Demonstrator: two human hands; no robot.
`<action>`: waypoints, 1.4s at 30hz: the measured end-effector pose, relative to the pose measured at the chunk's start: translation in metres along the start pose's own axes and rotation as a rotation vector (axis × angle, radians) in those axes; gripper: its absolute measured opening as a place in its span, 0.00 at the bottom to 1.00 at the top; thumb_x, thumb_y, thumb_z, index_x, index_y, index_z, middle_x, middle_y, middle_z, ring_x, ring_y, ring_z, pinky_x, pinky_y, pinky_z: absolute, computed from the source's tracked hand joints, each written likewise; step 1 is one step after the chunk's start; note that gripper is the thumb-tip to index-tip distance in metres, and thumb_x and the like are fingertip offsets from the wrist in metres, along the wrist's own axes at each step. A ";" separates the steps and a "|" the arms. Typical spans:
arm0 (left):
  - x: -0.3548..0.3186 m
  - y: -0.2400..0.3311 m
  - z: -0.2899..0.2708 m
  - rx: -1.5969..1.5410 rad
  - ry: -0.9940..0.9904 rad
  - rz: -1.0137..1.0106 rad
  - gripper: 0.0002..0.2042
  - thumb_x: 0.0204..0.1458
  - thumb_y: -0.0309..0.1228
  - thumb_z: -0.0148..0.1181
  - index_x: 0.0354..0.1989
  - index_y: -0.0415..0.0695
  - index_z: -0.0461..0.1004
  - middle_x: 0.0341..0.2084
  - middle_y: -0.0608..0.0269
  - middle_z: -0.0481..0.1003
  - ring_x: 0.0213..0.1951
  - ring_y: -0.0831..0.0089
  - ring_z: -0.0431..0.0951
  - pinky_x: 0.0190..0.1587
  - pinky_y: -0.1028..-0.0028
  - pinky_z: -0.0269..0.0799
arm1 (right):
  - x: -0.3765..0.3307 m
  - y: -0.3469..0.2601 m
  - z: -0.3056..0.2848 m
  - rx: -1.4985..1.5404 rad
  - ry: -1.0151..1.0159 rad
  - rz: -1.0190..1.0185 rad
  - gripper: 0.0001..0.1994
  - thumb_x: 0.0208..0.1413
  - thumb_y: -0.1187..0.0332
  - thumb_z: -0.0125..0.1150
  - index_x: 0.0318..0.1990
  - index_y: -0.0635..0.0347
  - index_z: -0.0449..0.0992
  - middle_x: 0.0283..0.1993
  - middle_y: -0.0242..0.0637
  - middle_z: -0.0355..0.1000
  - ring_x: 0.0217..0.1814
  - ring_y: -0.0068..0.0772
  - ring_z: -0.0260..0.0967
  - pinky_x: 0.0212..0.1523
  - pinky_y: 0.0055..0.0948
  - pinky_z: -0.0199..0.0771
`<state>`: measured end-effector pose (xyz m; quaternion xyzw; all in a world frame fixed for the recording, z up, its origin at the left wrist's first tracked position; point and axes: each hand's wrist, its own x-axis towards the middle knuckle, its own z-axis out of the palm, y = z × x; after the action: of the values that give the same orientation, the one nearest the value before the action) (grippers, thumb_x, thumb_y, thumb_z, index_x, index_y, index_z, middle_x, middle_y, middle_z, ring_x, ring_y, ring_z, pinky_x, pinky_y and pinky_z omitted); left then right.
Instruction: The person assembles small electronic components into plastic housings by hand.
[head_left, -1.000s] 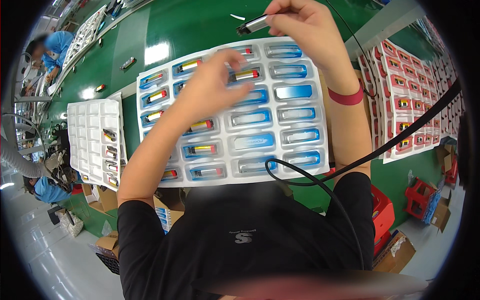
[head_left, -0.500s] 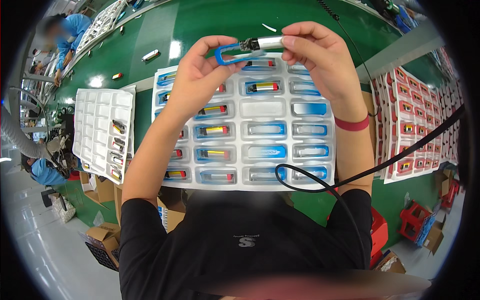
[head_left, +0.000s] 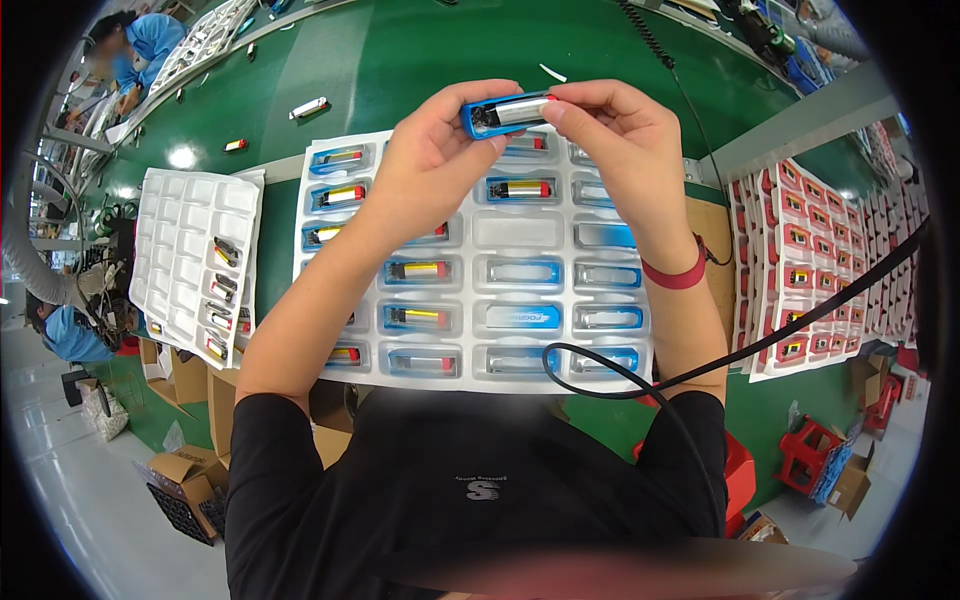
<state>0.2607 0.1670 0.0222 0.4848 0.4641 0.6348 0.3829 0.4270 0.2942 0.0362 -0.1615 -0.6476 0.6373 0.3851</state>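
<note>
Above the far edge of a white moulded tray [head_left: 467, 258], my left hand [head_left: 435, 160] grips the left end of a blue plastic shell [head_left: 467, 122] between fingers and thumb. A silver battery cell [head_left: 517, 111] with a dark end lies lengthwise in the shell. My right hand [head_left: 625, 135] pinches the cell's right end, where a bit of red shows; its fingertips partly cover that end. In the tray's compartments sit several blue shells [head_left: 523, 271], some carrying cells with yellow and red wrapping [head_left: 417, 270].
A black cable [head_left: 740, 350] loops over the tray's near right corner. Another white tray [head_left: 185, 230] with a few cells stands at left. Stacked trays of red shells [head_left: 797, 270] are at right. Loose cells [head_left: 310, 107] lie on the green table [head_left: 400, 50]. A person in blue [head_left: 155, 45] works far left.
The silver cell, earlier held at an angle partly outside the blue shell, now lies within it. Both hands have come closer together and slightly lower in the view.
</note>
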 end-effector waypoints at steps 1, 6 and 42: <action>0.000 -0.002 0.001 -0.037 0.008 0.025 0.21 0.61 0.17 0.57 0.64 0.35 0.68 0.54 0.59 0.75 0.55 0.75 0.76 0.59 0.73 0.72 | -0.001 0.002 0.001 -0.078 0.012 -0.014 0.09 0.58 0.76 0.70 0.45 0.67 0.82 0.43 0.37 0.81 0.39 0.20 0.76 0.40 0.19 0.76; 0.000 0.000 -0.001 -0.008 0.045 -0.044 0.21 0.63 0.21 0.58 0.65 0.35 0.67 0.53 0.60 0.75 0.52 0.78 0.76 0.53 0.76 0.74 | 0.003 0.021 0.002 -0.550 0.039 -0.462 0.11 0.58 0.76 0.70 0.48 0.64 0.82 0.47 0.37 0.78 0.44 0.22 0.76 0.43 0.21 0.77; 0.045 -0.033 -0.182 0.944 0.090 -0.135 0.20 0.59 0.32 0.63 0.61 0.43 0.76 0.53 0.49 0.79 0.54 0.62 0.80 0.55 0.68 0.75 | -0.023 -0.001 -0.002 -0.920 -0.715 -0.021 0.06 0.53 0.74 0.59 0.34 0.66 0.79 0.30 0.51 0.77 0.37 0.54 0.77 0.41 0.46 0.77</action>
<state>0.0749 0.1787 -0.0154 0.5464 0.7483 0.3489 0.1406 0.4434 0.2795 0.0298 -0.0805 -0.9492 0.3016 0.0393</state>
